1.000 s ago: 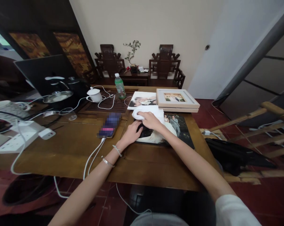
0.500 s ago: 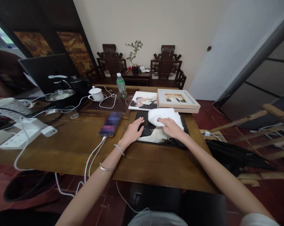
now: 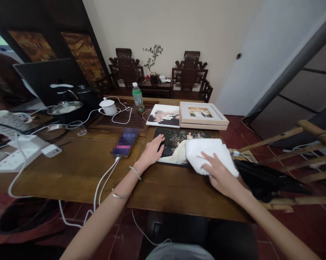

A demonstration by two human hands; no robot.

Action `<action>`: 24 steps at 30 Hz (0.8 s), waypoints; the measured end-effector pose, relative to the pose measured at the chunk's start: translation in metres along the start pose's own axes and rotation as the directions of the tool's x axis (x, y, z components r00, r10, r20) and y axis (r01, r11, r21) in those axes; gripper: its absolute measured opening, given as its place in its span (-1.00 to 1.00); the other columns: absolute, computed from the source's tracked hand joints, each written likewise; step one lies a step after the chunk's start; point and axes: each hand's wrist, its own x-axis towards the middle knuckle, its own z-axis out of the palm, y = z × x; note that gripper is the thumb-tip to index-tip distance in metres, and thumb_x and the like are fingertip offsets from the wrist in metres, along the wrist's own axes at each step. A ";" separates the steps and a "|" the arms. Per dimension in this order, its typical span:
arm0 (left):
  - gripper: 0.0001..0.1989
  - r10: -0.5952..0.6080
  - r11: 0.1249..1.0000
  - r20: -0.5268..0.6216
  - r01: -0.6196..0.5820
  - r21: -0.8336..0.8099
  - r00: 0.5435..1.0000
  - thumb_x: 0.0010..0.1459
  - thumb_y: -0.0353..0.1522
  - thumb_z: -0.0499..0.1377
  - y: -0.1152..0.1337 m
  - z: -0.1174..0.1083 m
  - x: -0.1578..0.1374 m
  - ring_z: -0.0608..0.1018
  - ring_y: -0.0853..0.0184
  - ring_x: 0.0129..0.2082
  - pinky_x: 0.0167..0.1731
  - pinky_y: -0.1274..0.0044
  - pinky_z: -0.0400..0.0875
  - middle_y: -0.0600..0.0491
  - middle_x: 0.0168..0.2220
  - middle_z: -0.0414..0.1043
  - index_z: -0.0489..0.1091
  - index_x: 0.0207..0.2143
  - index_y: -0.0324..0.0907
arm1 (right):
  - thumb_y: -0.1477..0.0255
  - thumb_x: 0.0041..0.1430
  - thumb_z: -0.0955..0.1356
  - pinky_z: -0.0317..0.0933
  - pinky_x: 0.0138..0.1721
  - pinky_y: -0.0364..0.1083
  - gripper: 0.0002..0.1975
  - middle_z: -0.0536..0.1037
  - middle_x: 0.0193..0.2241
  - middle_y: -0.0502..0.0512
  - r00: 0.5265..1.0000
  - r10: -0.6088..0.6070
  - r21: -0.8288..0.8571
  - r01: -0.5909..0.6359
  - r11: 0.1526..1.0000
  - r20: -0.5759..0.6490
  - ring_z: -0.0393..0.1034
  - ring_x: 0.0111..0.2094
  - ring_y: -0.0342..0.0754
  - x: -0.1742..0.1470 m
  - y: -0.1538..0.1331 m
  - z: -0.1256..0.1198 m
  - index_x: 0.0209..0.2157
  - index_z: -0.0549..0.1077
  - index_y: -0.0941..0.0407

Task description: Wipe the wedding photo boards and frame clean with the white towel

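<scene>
While left hand (image 3: 152, 150) lies open-fingered, holding nothing, on the photo panel (image 3: 175, 143), right hand (image 3: 220, 176), half-curled, grips white cloth (image 3: 199, 148).

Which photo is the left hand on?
The dark photo nearest the wearer: the left hand rests on its left side. The pale unframed photo and framed photo lie behind it, untouched.

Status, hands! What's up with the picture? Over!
Left hand on left edge of dark photo. Right hand on white cloth. Cloth covers photo's lower-right part.
</scene>
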 end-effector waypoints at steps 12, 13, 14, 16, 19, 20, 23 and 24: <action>-0.62 -0.008 1.000 0.000 0.008 -0.028 1.000 0.26 -0.34 -0.03 -0.002 0.003 -0.002 0.16 0.19 0.28 0.20 0.17 0.12 -0.13 0.26 0.15 0.26 0.10 -0.19 | 0.70 -0.15 0.14 -0.03 0.21 0.22 -0.50 0.36 0.12 0.25 0.999 0.030 0.027 -0.030 0.999 -0.015 0.16 0.19 0.08 0.036 0.050 -0.006 -0.15 0.39 0.13; -0.62 -0.010 0.999 -0.002 0.010 -0.032 1.000 0.26 -0.34 -0.03 -0.002 0.003 -0.002 0.16 0.18 0.28 0.20 0.17 0.12 -0.13 0.26 0.14 0.26 0.10 -0.19 | 0.70 -0.15 0.13 -0.01 0.20 0.21 -0.50 0.40 0.08 0.24 0.999 0.040 0.021 -0.040 0.999 -0.020 0.21 0.15 0.09 0.043 0.056 -0.006 -0.15 0.39 0.13; -0.62 -0.011 0.999 -0.002 0.011 -0.035 1.000 0.26 -0.35 -0.03 -0.002 0.003 -0.002 0.16 0.18 0.28 0.20 0.17 0.12 -0.14 0.26 0.14 0.26 0.10 -0.20 | 0.70 -0.15 0.13 0.01 0.18 0.21 -0.50 0.44 0.03 0.24 0.998 0.051 0.015 -0.051 0.999 -0.025 0.27 0.10 0.10 0.051 0.062 -0.007 -0.15 0.39 0.14; -0.62 -0.012 0.999 -0.005 0.012 -0.039 1.000 0.26 -0.35 -0.03 -0.001 0.003 -0.002 0.16 0.19 0.28 0.20 0.17 0.12 -0.14 0.26 0.14 0.26 0.10 -0.20 | 0.69 -0.15 0.13 0.05 0.16 0.20 -0.51 0.51 -0.10 0.23 0.997 0.072 0.004 -0.072 0.997 -0.041 0.36 -0.02 0.11 0.061 0.071 -0.007 -0.16 0.40 0.15; -0.63 -0.010 0.999 -0.009 0.010 -0.037 1.000 0.26 -0.35 -0.03 0.001 0.003 -0.002 0.16 0.20 0.28 0.19 0.17 0.12 -0.13 0.25 0.16 0.27 0.10 -0.19 | 0.68 -0.14 0.13 0.06 0.14 0.22 -0.51 0.50 -0.08 0.25 0.992 0.098 -0.013 -0.099 0.995 -0.077 0.33 0.02 0.13 0.064 0.076 -0.003 -0.15 0.39 0.15; -0.63 -0.010 0.999 -0.009 0.010 -0.035 1.000 0.26 -0.36 -0.03 0.002 0.002 -0.002 0.16 0.20 0.28 0.20 0.18 0.12 -0.14 0.25 0.16 0.27 0.10 -0.19 | 0.69 -0.14 0.14 0.06 0.14 0.23 -0.51 0.46 -0.01 0.27 0.992 0.099 -0.020 -0.101 0.995 -0.083 0.28 0.09 0.13 0.061 0.074 -0.001 -0.14 0.39 0.15; -0.63 -0.008 1.000 -0.005 0.008 -0.026 1.000 0.26 -0.36 -0.04 0.003 0.002 -0.003 0.15 0.20 0.29 0.20 0.19 0.12 -0.15 0.25 0.16 0.26 0.10 -0.21 | 0.70 -0.14 0.14 -0.01 0.18 0.27 -0.51 0.30 0.16 0.31 0.994 0.082 -0.042 -0.086 0.995 -0.074 0.09 0.23 0.11 0.041 0.060 0.004 -0.14 0.37 0.14; -0.63 -0.008 1.000 -0.005 0.008 -0.023 1.000 0.26 -0.37 -0.04 0.003 0.002 -0.003 0.15 0.20 0.29 0.20 0.19 0.12 -0.15 0.25 0.15 0.26 0.10 -0.22 | 0.71 -0.14 0.14 -0.05 0.20 0.28 -0.52 0.27 0.18 0.32 0.995 0.073 -0.043 -0.076 0.996 -0.067 0.05 0.25 0.10 0.032 0.053 0.005 -0.15 0.36 0.14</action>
